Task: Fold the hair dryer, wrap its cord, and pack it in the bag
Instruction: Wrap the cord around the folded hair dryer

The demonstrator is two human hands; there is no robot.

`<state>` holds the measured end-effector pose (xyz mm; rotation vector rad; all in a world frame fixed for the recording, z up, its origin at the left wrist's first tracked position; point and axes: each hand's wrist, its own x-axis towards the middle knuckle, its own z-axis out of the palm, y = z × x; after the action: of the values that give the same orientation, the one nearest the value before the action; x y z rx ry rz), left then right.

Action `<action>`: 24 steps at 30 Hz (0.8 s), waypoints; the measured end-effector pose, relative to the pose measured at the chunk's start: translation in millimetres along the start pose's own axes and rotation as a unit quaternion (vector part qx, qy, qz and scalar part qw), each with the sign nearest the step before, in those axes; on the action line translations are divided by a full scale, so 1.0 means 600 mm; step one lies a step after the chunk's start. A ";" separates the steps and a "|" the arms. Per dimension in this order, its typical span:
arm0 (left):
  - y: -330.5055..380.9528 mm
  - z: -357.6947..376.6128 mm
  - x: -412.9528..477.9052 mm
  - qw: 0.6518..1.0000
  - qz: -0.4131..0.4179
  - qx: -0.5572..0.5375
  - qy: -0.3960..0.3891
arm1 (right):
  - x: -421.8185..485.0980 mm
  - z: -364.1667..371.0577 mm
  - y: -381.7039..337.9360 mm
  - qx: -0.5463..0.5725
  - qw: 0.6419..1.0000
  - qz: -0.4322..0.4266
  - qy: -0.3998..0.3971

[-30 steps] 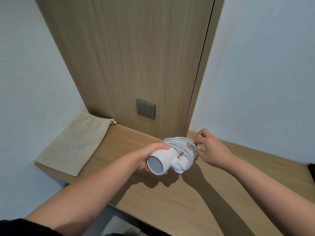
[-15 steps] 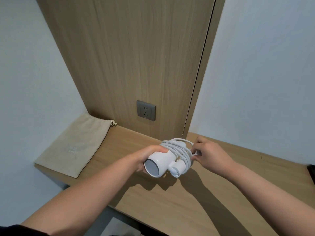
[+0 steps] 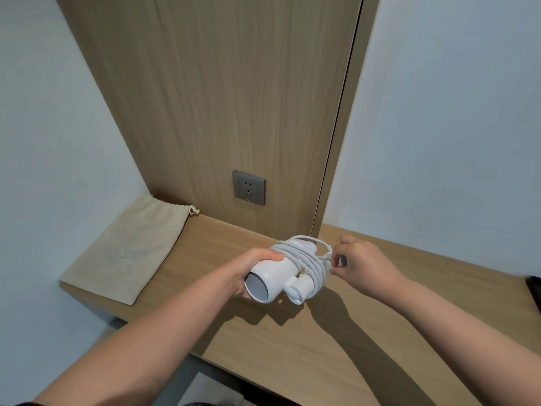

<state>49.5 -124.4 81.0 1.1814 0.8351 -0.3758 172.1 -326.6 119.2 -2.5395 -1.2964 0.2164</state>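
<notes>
A white hair dryer (image 3: 270, 276) with its handle folded against the body hangs above the wooden counter (image 3: 292, 341). My left hand (image 3: 251, 269) grips its barrel near the nozzle end. Several turns of white cord (image 3: 307, 263) lie wound around the body and handle. My right hand (image 3: 360, 263), just right of the dryer, pinches the cord's loose end, with one loop arching over the top. A beige drawstring bag (image 3: 128, 250) lies flat on the counter's left end, apart from both hands.
A grey wall socket (image 3: 248, 187) sits in the wood panel behind the dryer. Pale walls close in left and right. A dark object (image 3: 534, 291) shows at the right edge. The counter's front edge runs diagonally below my arms.
My right hand has carried the cord end around the dryer, and the last loop has drawn tighter. The dryer stays in my left hand at about the same spot.
</notes>
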 end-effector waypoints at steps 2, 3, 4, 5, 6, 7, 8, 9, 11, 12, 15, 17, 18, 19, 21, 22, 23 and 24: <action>-0.006 -0.001 -0.002 1.000 0.002 0.012 -0.004 | -0.003 -0.004 -0.004 0.039 0.999 0.011 -0.008; -0.010 -0.003 -0.001 0.999 0.010 0.026 -0.015 | -0.003 -0.007 -0.008 0.064 0.998 0.016 -0.008; -0.013 -0.004 -0.001 0.999 0.019 0.042 -0.029 | -0.004 -0.009 -0.014 0.088 0.996 0.020 -0.007; -0.017 -0.007 0.001 0.997 0.031 0.057 -0.041 | -0.006 -0.011 -0.021 0.109 0.994 0.021 -0.007; -0.020 -0.011 0.003 0.995 0.035 0.076 -0.049 | -0.008 -0.012 -0.029 0.125 0.992 0.017 -0.009; -0.021 -0.013 0.004 0.994 0.025 0.093 -0.052 | -0.009 -0.011 -0.036 0.134 0.991 0.012 -0.014; -0.020 -0.013 0.001 0.992 0.020 0.108 -0.056 | -0.011 -0.010 -0.043 0.141 0.990 0.008 -0.020; -0.017 -0.011 -0.002 0.990 0.023 0.124 -0.057 | -0.010 -0.009 -0.047 0.149 0.988 0.007 -0.025; -0.012 -0.005 -0.012 0.985 0.026 0.163 -0.055 | -0.008 -0.009 -0.051 0.174 0.984 0.019 -0.026; -0.008 -0.003 -0.016 0.981 0.029 0.186 -0.054 | -0.006 -0.009 -0.052 0.181 0.983 0.028 -0.024; -0.002 0.007 -0.024 0.969 0.048 0.237 -0.044 | -0.001 -0.008 -0.055 0.205 0.977 0.054 -0.031; -0.003 0.012 -0.025 0.963 0.064 0.260 -0.033 | -0.002 -0.005 -0.057 0.237 0.969 0.069 -0.034; -0.004 0.013 -0.022 0.960 0.075 0.267 -0.026 | -0.003 -0.005 -0.057 0.248 0.965 0.075 -0.033; -0.007 0.013 -0.019 0.960 0.085 0.267 -0.020 | -0.004 -0.004 -0.055 0.255 0.963 0.080 -0.030; -0.011 0.011 -0.015 0.968 0.092 0.233 -0.009 | -0.006 -0.004 -0.050 0.258 0.963 0.081 -0.024; -0.013 0.010 -0.014 0.973 0.095 0.209 -0.001 | -0.007 -0.004 -0.048 0.259 0.962 0.080 -0.019; -0.015 0.007 -0.014 0.977 0.099 0.187 0.009 | -0.009 -0.004 -0.046 0.263 0.961 0.079 -0.014; -0.016 0.004 -0.013 0.980 0.105 0.169 0.019 | -0.011 -0.004 -0.045 0.269 0.960 0.078 -0.007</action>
<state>39.0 -131.4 80.8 1.5830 0.6874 -0.3302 148.1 -317.2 130.1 -2.1642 -0.8843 0.5392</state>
